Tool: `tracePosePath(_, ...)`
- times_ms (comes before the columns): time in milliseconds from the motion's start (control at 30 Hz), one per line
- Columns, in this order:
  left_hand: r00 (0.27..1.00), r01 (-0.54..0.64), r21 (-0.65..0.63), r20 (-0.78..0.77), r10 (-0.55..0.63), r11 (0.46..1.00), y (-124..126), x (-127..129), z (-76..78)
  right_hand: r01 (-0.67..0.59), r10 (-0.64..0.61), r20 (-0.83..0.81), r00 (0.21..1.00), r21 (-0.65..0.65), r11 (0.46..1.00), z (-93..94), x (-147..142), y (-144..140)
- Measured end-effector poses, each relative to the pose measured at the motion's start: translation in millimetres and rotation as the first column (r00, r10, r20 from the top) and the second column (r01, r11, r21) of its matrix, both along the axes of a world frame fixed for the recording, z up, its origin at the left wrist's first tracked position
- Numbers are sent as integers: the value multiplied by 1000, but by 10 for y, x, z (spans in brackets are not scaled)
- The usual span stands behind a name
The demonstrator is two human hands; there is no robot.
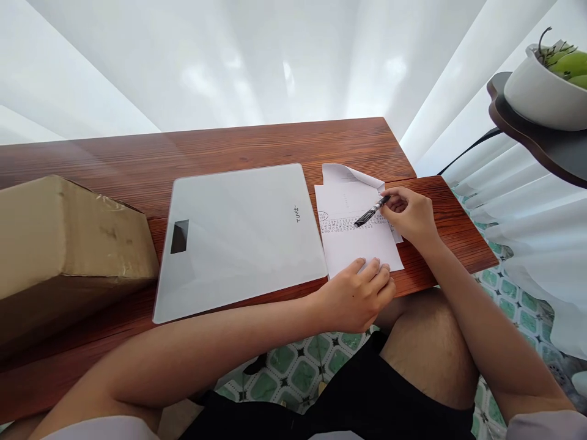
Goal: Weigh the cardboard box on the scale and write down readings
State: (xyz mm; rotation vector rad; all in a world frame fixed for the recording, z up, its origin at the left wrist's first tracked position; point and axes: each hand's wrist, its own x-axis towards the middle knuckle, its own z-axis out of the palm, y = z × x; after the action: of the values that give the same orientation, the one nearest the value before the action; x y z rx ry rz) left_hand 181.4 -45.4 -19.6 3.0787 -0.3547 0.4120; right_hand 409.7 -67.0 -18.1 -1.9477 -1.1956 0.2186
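Note:
A pen (372,212) with a black-and-clear barrel lies slantwise over a white sheet of paper (362,247). Its upper end is pinched between the thumb and fingers of my right hand (413,217). Rows of small handwritten characters run across the sheet, with a circled note at their left. My left hand (358,294) rests at the sheet's near edge, fingers laid on the paper and slightly bent; its thumb is hidden. Beneath the written sheet, another paper (342,174) shows at the far side with a curled corner.
Left of the papers lies a flat white glass scale (243,238) with a dark display. A cardboard box (101,238) stands at the far left of the wooden table (275,143). A white bowl (545,91) of green fruit sits on a dark stand (509,116) at upper right.

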Motion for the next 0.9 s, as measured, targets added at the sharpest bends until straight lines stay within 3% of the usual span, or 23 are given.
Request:
tracePosePath(233, 1000, 4, 6, -6, -4, 1000, -11, 6, -2, 42, -33, 81, 996, -119, 992, -24, 0, 83)
tracePosePath(900, 1000, 17, 71, 20, -19, 997, -7, 17, 27, 122, -72, 185, 980, -278, 953, 98, -67, 178)
